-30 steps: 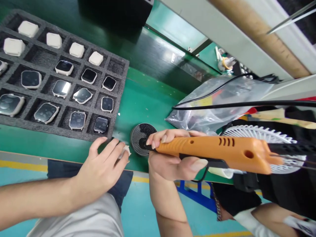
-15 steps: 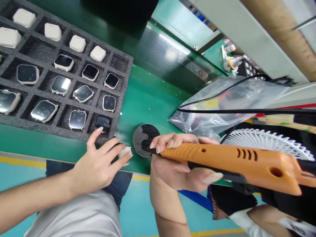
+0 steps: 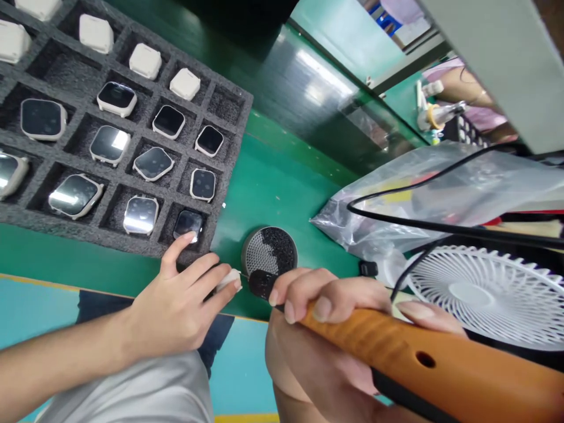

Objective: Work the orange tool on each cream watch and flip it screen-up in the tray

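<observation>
Left hand (image 3: 185, 299): palm down at lower centre-left, middle fingers bent over a small white case (image 3: 231, 278) and holding it down at the near edge of the green bench (image 3: 277, 194). Thumb hidden beneath, so full grip cannot be told. One outer finger is spread away, its tip over the dark watch (image 3: 187, 221) in the tray's lower right compartment; contact not certain.

Right hand (image 3: 326, 317): wrapped round an orange tool (image 3: 476, 367), which runs from centre toward the lower right corner. Its black nose (image 3: 263, 284) points left, thin tip close to the white case; whether the two touch cannot be made out.

Just beyond the nose, at centre: round dish (image 3: 259, 254), perforated surface, right part covered with black bits (image 3: 282, 249), too small to identify.

Left and upper left: grey foam tray (image 3: 92, 234), divided into compartments. Pale blocks (image 3: 145, 60) along the upper rows; watches with dark screens (image 3: 153, 163) in the rows below, some tilted.

Right side: clear plastic bag (image 3: 409, 204), black cable (image 3: 440, 225) looping across it, white slatted fan (image 3: 476, 294) below. Upper right: another person's arm (image 3: 467, 87), partly hidden.
</observation>
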Tool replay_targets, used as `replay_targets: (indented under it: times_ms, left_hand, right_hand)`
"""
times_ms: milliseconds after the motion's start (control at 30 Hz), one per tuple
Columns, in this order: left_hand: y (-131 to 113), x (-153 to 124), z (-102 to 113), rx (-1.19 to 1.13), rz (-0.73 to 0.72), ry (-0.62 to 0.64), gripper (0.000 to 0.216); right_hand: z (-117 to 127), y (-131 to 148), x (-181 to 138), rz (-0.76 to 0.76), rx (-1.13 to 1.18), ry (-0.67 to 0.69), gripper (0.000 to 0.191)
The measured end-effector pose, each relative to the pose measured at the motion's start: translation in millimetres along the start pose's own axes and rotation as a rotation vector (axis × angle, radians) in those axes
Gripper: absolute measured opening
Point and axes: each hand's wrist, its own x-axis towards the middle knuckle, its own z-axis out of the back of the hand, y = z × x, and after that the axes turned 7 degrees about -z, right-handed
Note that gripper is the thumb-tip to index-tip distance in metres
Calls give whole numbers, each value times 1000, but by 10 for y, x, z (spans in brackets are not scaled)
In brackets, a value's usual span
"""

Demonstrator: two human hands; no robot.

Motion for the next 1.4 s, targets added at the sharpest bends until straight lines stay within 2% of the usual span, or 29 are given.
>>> replay_targets:
  times_ms: [467,767,833,967,1133,1267,1333,1400]
  left_hand:
    - [-3,-6,-9,9,0,27,33]
    - [-6,7,-13,8,3,21,32]
    - [-9,8,-14,6,3,23,31]
    - [-14,7,-18,16,0,17,29]
    - [-10,16,-30,12,-10,-7,28]
    - [-3,14,-27,11,-9,-8,27]
    - [0,9,-29,16,-15,-10,26]
    - [0,5,-36,26,-16,-6,26]
  right_hand:
    - [1,46,18,-97,-51,20,39]
    - [-92,-36,19,-37,-24,-22,48]
    - [-93,-10,43,-21,-43,-3,40]
    - [-64,70,76,-85,-109,156,25]
    - [-128,108,22,-120,-89,33,19]
    - [-169,89,-1,-163,-74,39,15]
    - [-141,76,15,-165,-48,75,18]
    - [-79,67,44,-159,-21,95,28]
